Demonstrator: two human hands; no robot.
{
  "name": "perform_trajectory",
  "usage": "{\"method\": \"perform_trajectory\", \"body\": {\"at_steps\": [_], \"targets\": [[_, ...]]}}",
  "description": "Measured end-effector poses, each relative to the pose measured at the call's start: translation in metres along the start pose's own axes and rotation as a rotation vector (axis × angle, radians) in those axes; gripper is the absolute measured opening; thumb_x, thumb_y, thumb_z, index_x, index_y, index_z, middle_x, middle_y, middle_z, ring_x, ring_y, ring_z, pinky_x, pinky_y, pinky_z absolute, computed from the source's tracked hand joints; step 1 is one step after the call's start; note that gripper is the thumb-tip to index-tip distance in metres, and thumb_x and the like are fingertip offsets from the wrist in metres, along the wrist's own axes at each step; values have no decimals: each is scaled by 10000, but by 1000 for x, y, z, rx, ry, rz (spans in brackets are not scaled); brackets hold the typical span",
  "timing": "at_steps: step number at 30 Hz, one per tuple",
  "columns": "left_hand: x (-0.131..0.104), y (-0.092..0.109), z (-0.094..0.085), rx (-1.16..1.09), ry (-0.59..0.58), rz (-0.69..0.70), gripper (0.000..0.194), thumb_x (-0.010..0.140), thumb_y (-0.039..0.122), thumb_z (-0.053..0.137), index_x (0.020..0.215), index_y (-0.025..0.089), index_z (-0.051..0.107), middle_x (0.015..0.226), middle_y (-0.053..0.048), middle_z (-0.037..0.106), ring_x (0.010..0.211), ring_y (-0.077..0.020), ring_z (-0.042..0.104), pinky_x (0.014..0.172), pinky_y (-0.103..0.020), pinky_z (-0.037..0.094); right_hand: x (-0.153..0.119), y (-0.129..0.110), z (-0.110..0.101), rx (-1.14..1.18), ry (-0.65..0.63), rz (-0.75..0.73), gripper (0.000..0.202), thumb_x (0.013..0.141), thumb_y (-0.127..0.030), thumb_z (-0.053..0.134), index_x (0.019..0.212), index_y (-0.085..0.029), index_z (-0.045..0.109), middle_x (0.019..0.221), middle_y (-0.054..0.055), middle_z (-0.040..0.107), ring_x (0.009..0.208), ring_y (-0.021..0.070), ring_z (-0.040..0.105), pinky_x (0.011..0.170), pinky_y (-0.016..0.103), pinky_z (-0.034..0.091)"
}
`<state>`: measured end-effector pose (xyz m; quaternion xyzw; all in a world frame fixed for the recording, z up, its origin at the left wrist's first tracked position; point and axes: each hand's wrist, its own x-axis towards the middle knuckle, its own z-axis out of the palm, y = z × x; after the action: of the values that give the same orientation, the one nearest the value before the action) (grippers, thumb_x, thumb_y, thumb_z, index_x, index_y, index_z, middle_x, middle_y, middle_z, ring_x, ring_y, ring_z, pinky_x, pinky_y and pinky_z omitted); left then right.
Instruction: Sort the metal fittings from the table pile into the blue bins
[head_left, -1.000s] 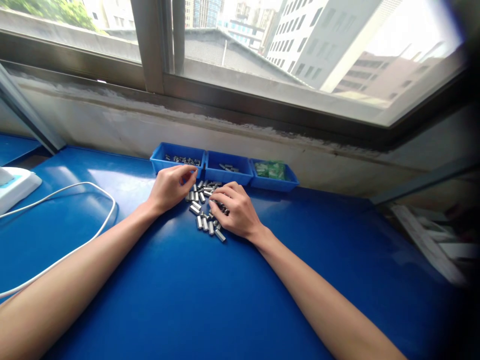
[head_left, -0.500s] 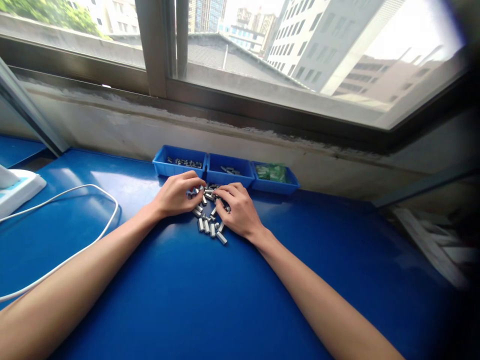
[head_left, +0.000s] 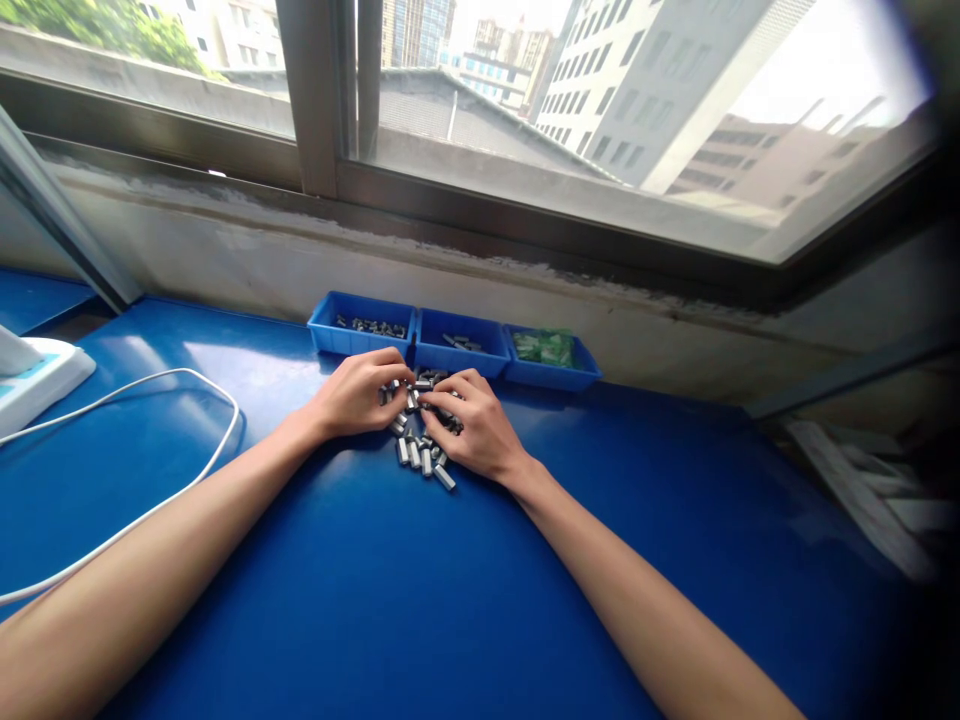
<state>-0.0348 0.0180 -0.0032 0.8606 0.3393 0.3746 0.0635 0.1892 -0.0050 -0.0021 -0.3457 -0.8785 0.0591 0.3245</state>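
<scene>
A loose pile of silver hex standoffs (head_left: 426, 461) lies on the blue tabletop, partly hidden by my hands. My left hand (head_left: 366, 393) is at the pile's left side, fingers curled and thumb and index finger closed at a hex standoff (head_left: 412, 399). From the right, my right hand (head_left: 474, 422) reaches in with bent fingers, its fingertips close to that same standoff. Whatever small part those right fingertips pinch is too small to make out. Several more standoffs show beneath and between the hands.
Behind the hands stand three joined blue bins: the left bin (head_left: 360, 341) holds small metal parts, the middle bin (head_left: 459, 358) some longer metal pieces, the right bin (head_left: 553, 376) green plastic packets. A white cable (head_left: 234, 408) curves across the table's left side. A window is beyond.
My right fingertips have moved slightly left, closer to the left hand's fingertips. A standoff now shows between the two hands. The bins have stayed in place.
</scene>
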Motion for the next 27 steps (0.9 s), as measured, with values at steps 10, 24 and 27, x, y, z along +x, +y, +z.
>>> {"method": "perform_trajectory", "body": {"at_steps": [10,24,27], "targets": [[0,0,0,-3,-2,7,197,830,143,582,947,160,739,946,-75,701,794,-185,669,725,-292,527,5,4,-2,228,66,256,83,789,-164,737,825,-238,745,797,17,747,850,226,625,811,386,524],[3,9,3,262,-1,278,253,977,322,597,1161,165,669,995,-83,728,853,-204,672,807,-331,518,2,22,5,632,193,379,183,800,-379,814,891,-227,769,912,42,752,858,205,722,818,350,575],[5,10,3,333,-41,345,188,1021,267,524,1060,170,680,936,-69,732,802,-180,667,770,-311,497,2,20,5,652,177,364,199,801,-381,811,901,-223,742,920,36,741,845,198,728,814,340,584]]}}
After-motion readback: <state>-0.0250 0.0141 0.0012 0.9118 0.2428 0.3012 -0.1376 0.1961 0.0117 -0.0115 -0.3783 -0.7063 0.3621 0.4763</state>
